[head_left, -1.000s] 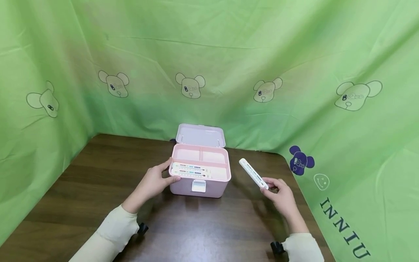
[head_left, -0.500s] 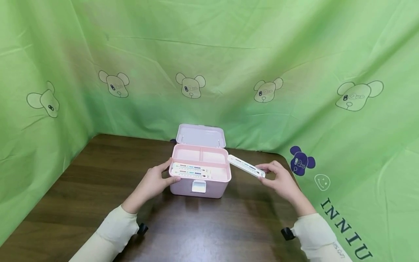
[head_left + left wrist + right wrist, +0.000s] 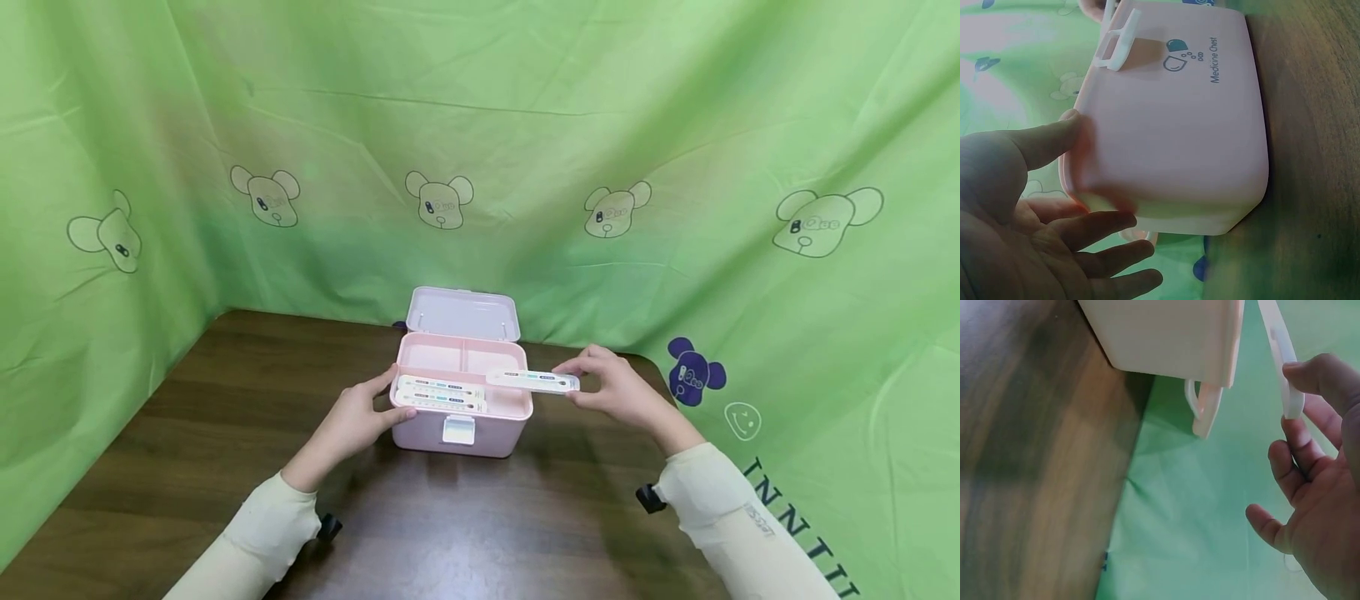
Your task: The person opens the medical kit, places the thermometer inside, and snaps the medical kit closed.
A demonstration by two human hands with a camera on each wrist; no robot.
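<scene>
R hand [image 3: 611,387] pinches a white strip [image 3: 532,382] betw. thumb and fingers – it's out over the right rim of the pink box [image 3: 492,435], one end above the front compartment [image 3: 510,402]. L hand [image 3: 360,421], fingers fairly straight, touches the box's front left corner, thumb on the rim. Printed strips [image 3: 442,402] lie compartment-left; lid [image 3: 463,313] tipped back, nr the table's [image 3: 450,517] rear edge.

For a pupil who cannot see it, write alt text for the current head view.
A person's right hand pinches a white strip, one end over an open pink box, while the left hand grips the box's left side. Two similar strips lie inside; a green curtain hangs behind the brown table.
</scene>
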